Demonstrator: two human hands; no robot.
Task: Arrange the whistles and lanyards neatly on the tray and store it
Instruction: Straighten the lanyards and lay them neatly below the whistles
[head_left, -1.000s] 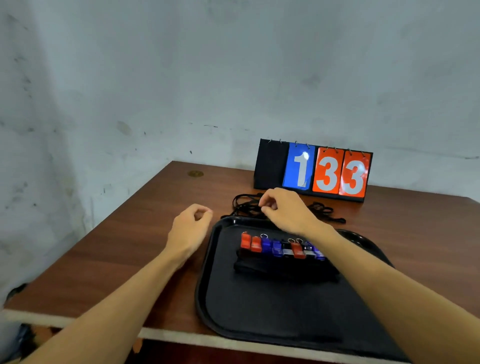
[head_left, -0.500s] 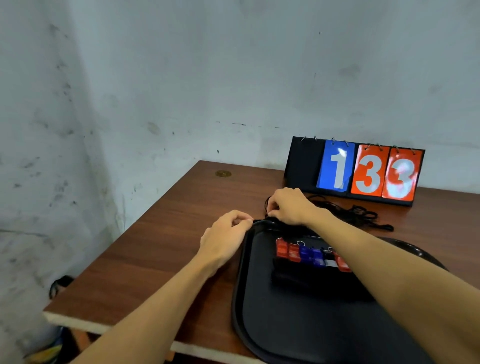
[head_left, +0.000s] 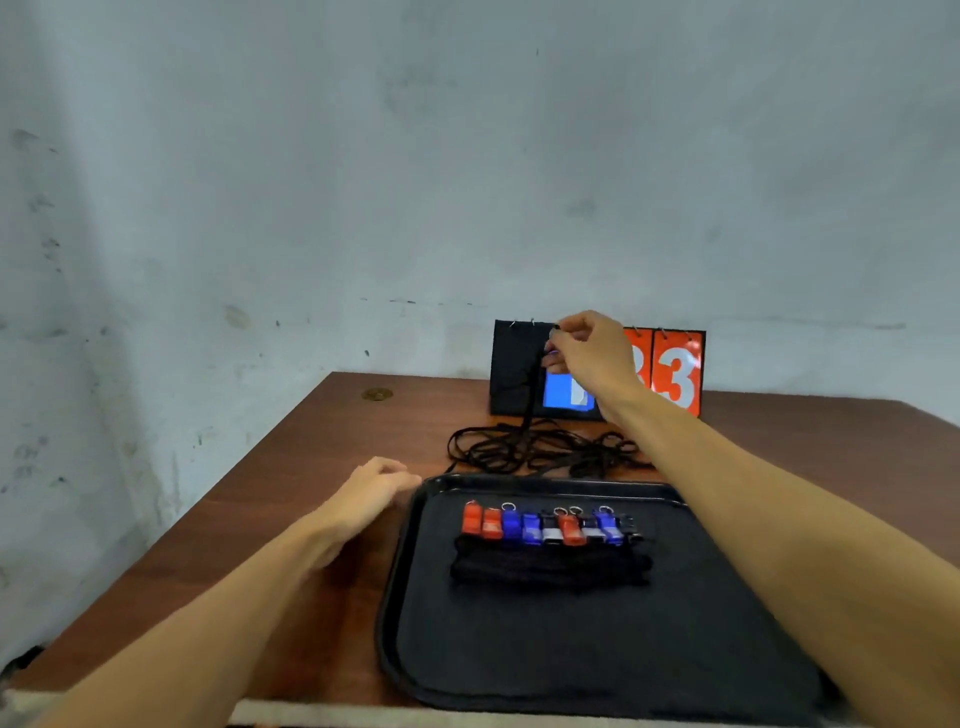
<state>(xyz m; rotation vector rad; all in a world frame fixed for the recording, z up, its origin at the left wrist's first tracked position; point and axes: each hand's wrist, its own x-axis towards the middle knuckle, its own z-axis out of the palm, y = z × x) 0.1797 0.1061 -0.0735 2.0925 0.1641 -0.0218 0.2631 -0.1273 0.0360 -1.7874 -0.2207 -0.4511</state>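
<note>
A black lanyard is pinched at its top end by the right hand, raised above the far tangle of cords. It looks light, limp and snag-prone. The left hand, loosely curled, rests beside the tray of whistles.

Looks like a plain back room for sports things. Bare, stained grey wall. Brown wooden bench pushed into the corner. Flip scoreboard with big numbers at the back, and a row of whistles on a black tray.
</note>
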